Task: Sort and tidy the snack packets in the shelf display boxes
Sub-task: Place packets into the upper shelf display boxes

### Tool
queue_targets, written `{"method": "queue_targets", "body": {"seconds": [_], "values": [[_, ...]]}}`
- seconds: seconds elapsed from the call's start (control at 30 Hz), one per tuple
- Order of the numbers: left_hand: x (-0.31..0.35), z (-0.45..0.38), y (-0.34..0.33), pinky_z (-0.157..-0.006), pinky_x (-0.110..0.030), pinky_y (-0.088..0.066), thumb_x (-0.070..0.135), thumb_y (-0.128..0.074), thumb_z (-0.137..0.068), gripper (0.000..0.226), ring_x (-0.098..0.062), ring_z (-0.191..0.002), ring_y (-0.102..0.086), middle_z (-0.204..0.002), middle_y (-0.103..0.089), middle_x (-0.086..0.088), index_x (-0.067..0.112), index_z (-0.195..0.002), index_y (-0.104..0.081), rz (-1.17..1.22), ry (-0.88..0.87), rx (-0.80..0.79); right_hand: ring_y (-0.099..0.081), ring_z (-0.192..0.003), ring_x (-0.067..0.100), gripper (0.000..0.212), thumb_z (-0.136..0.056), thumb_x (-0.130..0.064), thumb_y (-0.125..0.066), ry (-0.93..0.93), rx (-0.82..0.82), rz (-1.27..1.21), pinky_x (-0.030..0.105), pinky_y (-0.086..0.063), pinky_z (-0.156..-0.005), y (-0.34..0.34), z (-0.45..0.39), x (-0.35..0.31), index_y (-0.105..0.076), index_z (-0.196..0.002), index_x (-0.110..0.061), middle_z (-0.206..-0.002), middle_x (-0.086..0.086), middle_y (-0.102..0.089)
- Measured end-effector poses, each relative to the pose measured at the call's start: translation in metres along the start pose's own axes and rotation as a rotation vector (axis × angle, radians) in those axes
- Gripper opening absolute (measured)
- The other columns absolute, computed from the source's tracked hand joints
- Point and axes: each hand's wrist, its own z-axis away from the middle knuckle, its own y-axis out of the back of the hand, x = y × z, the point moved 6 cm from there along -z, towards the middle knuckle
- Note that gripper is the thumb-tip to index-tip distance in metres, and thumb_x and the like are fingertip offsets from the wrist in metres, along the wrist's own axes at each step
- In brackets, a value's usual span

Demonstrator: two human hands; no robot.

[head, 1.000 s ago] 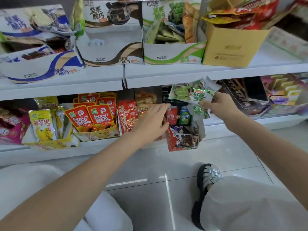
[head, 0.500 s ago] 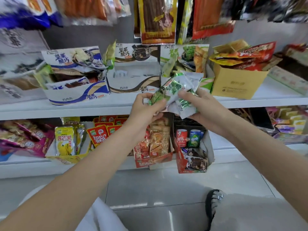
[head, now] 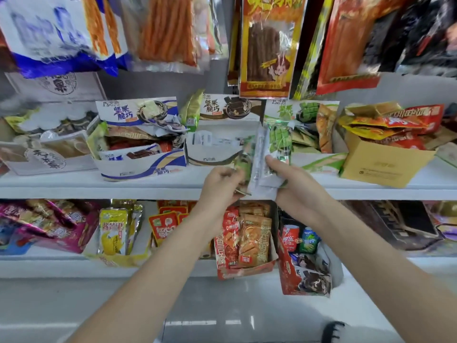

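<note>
Both hands hold a small bundle of green and silver snack packets [head: 259, 157] upright in front of the middle shelf. My left hand [head: 222, 181] pinches the bundle's left edge; my right hand [head: 294, 179] grips its right side. Directly behind the bundle stands the green-trimmed display box [head: 319, 162] holding more green packets. To its left sits the brown-trimmed box [head: 215, 144], which looks nearly bare inside. Further left, the blue-trimmed box [head: 141, 164] holds mixed packets.
A yellow carton [head: 380, 164] heaped with red packets stands at the right of the middle shelf [head: 148, 186]. The lower shelf carries red, orange and yellow packet boxes [head: 244, 238]. Long hanging snack bags [head: 269, 45] dangle overhead. Grey floor lies below.
My hands lifted the green packets from the lower shelf up to the middle shelf, my left hand joined in holding them, and they were gathered upright. My view tilted upward.
</note>
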Motion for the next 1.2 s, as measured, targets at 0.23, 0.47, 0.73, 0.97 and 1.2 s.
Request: {"method": "queue_targets", "body": {"seconds": [0.23,0.47,0.73,0.97,1.2], "values": [[0.02,-0.022,-0.023,-0.089,-0.029,-0.051,0.01,-0.053,-0.091,0.017,-0.014,-0.099,-0.061,-0.1,-0.061,0.009,0.026,-0.093,-0.06,-0.434,-0.236,-0.087,-0.061,-0.093,0.017,0.033,-0.09,-0.021,-0.059,0.272,0.382,0.208,0.032,-0.053,-0.074,0.05,0.006,-0.066,-0.05,-0.121,-0.016,-0.107,-0.001,-0.063],[0.065,-0.08,-0.077,-0.09,-0.033,-0.047,0.012,-0.058,-0.088,0.03,-0.02,-0.106,-0.055,-0.116,-0.057,-0.005,0.011,-0.118,-0.054,-0.863,-0.543,-0.046,-0.051,-0.077,0.016,0.033,-0.094,-0.014,-0.049,0.15,0.463,0.29,0.039,-0.054,-0.07,0.104,0.015,-0.093,-0.037,-0.125,-0.014,-0.091,-0.006,-0.04],[0.05,-0.133,-0.141,-0.107,-0.055,-0.024,0.014,-0.063,-0.086,0.052,-0.031,-0.142,0.0,-0.157,-0.002,-0.003,0.028,-0.133,-0.045,-1.784,-0.779,-0.328,-0.058,-0.088,0.03,0.034,-0.091,-0.013,-0.052,0.099,0.398,0.413,0.042,-0.059,-0.069,0.129,0.006,-0.099,-0.04,-0.123,-0.011,-0.108,0.013,-0.047],[0.092,-0.136,-0.114,-0.094,-0.035,-0.038,0.016,-0.059,-0.089,0.025,-0.026,-0.118,-0.043,-0.131,-0.051,-0.004,0.011,-0.112,-0.066,-1.12,-0.788,0.106,-0.061,-0.077,0.025,0.028,-0.092,-0.011,-0.053,0.285,0.383,0.637,0.043,-0.058,-0.065,0.136,0.006,-0.105,-0.04,-0.115,-0.018,-0.098,0.01,-0.058],[0.108,-0.124,-0.067,-0.073,-0.027,-0.036,0.011,-0.066,-0.082,0.016,-0.027,-0.094,-0.057,-0.095,-0.066,-0.013,-0.001,-0.09,-0.072,-0.828,-0.771,0.246,-0.054,-0.093,-0.007,0.052,-0.091,-0.015,-0.056,0.561,0.409,0.874,0.014,-0.047,-0.075,0.109,0.007,-0.127,-0.033,-0.134,-0.033,-0.112,-0.023,-0.051]]}}
